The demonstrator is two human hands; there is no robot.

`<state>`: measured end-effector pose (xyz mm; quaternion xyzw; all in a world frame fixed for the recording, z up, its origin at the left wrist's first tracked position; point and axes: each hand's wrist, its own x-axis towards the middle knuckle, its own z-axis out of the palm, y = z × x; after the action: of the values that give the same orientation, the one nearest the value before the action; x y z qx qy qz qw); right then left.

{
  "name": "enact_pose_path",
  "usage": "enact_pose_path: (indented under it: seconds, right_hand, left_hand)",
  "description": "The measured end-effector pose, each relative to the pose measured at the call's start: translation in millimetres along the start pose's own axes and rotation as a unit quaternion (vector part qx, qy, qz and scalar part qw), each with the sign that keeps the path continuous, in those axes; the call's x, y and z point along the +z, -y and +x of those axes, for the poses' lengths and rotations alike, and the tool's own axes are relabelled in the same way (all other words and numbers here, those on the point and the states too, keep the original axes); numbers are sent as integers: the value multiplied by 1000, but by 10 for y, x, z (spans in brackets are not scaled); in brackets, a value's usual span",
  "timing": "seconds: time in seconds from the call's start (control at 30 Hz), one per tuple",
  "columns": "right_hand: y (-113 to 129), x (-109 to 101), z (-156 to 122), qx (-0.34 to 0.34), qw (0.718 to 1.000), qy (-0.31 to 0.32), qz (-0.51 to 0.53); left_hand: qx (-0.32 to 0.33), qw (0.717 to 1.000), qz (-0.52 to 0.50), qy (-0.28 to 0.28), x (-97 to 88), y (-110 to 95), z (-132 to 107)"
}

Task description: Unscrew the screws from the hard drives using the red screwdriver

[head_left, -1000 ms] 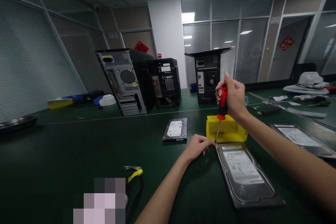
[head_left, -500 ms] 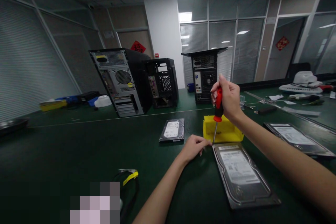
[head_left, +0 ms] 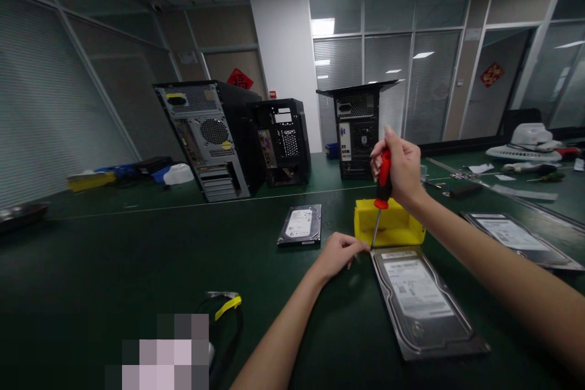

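Observation:
My right hand [head_left: 400, 164] is wrapped around the red and black handle of a screwdriver [head_left: 383, 186], held nearly upright. Its metal shaft runs down to the far left corner of a hard drive [head_left: 418, 292] lying label up on the table. At that same corner, my left hand [head_left: 339, 253] has its fingers curled and its fingertips drawn together beside the screwdriver's tip. Whatever sits between those fingertips is too small to make out. Just behind the drive, a yellow plastic bin [head_left: 388, 225] lies with its open side facing me.
A smaller hard drive [head_left: 301, 225] lies left of the bin, and another drive [head_left: 514, 237] is at the right. Computer cases [head_left: 240, 140] stand at the back. A cable with a yellow connector [head_left: 227, 307] lies front left on the green table [head_left: 137, 268].
My right hand and the screwdriver handle have shifted very slightly right. The shaft's tip stays at the drive's corner, and my left hand keeps its place.

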<state>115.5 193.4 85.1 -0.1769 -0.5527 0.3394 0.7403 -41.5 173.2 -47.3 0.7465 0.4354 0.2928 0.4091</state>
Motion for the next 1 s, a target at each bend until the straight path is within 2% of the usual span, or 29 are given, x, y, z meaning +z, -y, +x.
enact_pose_path:
  seconds: [0.53, 0.77, 0.87, 1.0]
  right_hand:
    - [-33, -98, 25, -5, 1000, -30, 8]
    - [-59, -150, 26, -6, 999, -38, -1]
    - [-43, -113, 17, -2, 1000, -19, 2]
    - [-3, -2, -19, 32, 997, 60, 46]
  left_hand:
    - [-26, 1000, 6, 0, -24, -146, -55]
    - [-27, 1000, 12, -3, -21, -114, -41]
    - [-26, 1000, 14, -5, -20, -98, -39]
    - [-23, 1000, 9, 0, -20, -101, -40]
